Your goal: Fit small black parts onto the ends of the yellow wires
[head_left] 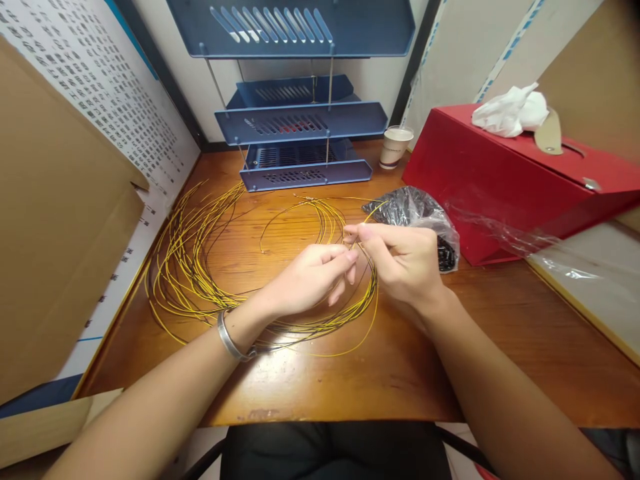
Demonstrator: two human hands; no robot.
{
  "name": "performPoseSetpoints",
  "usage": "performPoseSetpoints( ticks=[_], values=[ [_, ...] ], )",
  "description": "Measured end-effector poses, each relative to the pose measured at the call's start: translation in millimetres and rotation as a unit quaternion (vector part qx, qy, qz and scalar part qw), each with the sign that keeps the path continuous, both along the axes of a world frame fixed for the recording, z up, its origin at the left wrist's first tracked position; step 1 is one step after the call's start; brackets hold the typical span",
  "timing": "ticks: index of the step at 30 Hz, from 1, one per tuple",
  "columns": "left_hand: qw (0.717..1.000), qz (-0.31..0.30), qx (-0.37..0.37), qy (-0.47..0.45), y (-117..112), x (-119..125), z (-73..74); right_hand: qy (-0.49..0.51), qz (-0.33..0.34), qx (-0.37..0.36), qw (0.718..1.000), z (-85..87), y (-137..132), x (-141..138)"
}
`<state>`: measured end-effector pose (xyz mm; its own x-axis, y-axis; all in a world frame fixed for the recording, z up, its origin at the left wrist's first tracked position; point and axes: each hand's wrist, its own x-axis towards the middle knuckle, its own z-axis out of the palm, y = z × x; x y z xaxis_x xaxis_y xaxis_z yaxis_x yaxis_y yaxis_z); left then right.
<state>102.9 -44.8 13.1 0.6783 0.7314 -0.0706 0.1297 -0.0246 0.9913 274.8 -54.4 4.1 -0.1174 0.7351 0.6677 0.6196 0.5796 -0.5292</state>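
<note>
Over the middle of the table, my left hand (313,277) and my right hand (403,257) meet fingertip to fingertip. Each is closed in a pinch on thin wire (376,210); a yellow length curves up behind the right fingers. The wire's end between the fingertips is too small to make out. Beneath and left of the hands lies a large loose coil of yellow and black wires (183,273), its loops running under my left wrist. Just behind the right hand sits a clear plastic bag (407,205) with small black pieces in it.
A blue tiered desk tray (305,175) stands at the back, with a paper cup (396,147) beside it. To the right leans a red box (470,180) with white tissue (513,110) on top. Cardboard (65,220) borders the wooden table (320,393) at left.
</note>
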Motion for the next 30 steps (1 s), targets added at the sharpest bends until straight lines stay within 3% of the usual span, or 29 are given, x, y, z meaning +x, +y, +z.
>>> performPoseSetpoints(
  ticks=[2, 7, 13, 20, 26, 30],
  values=[
    [1.000, 0.002, -0.004, -0.009, 1.1, -1.0, 0.3, -0.013, 0.006, -0.007, 1.000, 0.2, -0.2, -1.1],
    [0.999, -0.025, -0.027, -0.010, 2.9, -3.3, 0.6, 0.020, -0.066, -0.019, 0.997, -0.9, 2.7, 0.0],
    [0.999, -0.019, -0.025, -0.024, 4.5, -3.4, 0.0, -0.004, 0.012, -0.050, 0.999, -1.7, 0.8, -0.1],
    [0.998, -0.044, -0.047, -0.015, 2.0, -4.7, 0.3, 0.010, -0.048, -0.074, 0.996, -0.5, 4.5, 1.2],
    [0.998, -0.003, -0.036, -0.045, 5.4, -4.6, -4.9, -0.025, 0.003, -0.094, 0.995, -1.1, 1.0, -0.8],
    [0.999, -0.017, -0.046, -0.023, 6.2, -5.3, -0.8, -0.010, -0.061, -0.078, 0.995, -3.0, 5.3, 2.1]
  ],
)
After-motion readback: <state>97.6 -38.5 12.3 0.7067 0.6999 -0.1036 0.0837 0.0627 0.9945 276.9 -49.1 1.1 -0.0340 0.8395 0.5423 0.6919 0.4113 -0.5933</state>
